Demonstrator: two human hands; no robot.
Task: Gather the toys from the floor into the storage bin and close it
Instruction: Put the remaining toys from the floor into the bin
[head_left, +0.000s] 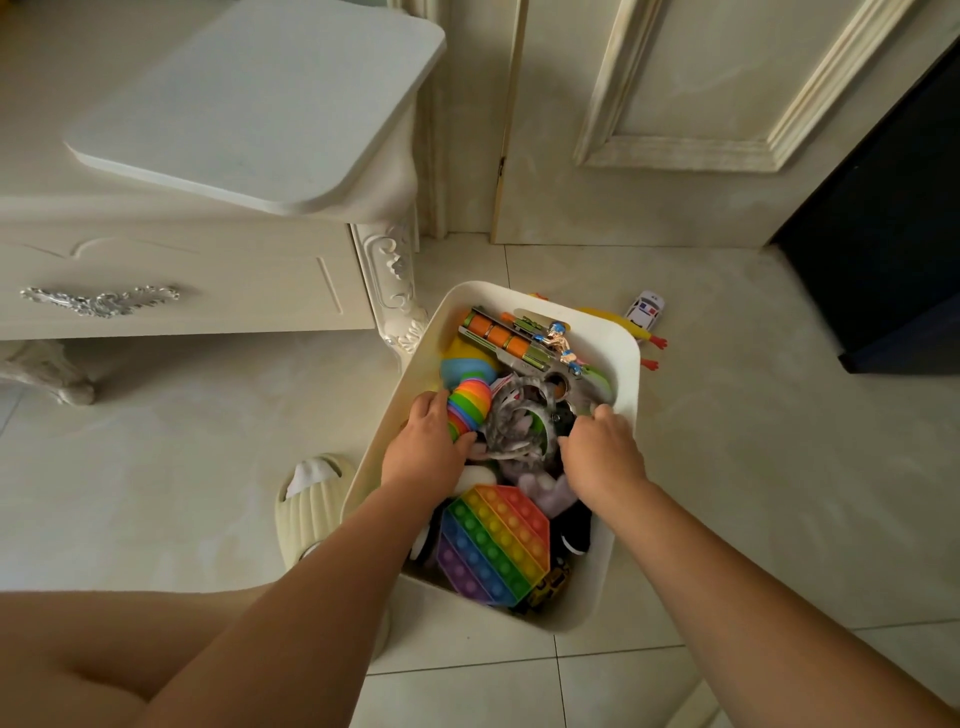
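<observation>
Left hand (423, 447) curled on rainbow toy (467, 405), right hand (605, 452) curled among toys (514, 423), grasp hidden, both inside storage bin (631, 374) on floor (753, 467); toy car (644, 310) lay beyond far rim; load probably needed levelling before closing.

We work from a single wide-angle view, worn on the head. It faces forward and steeply down, close above the storage bin (467, 613), which sits at centre. The frame reaches a cabinet (208, 270) at far left, a door (675, 104) at far right, and floor tiles (519, 691) on the near side.
</observation>
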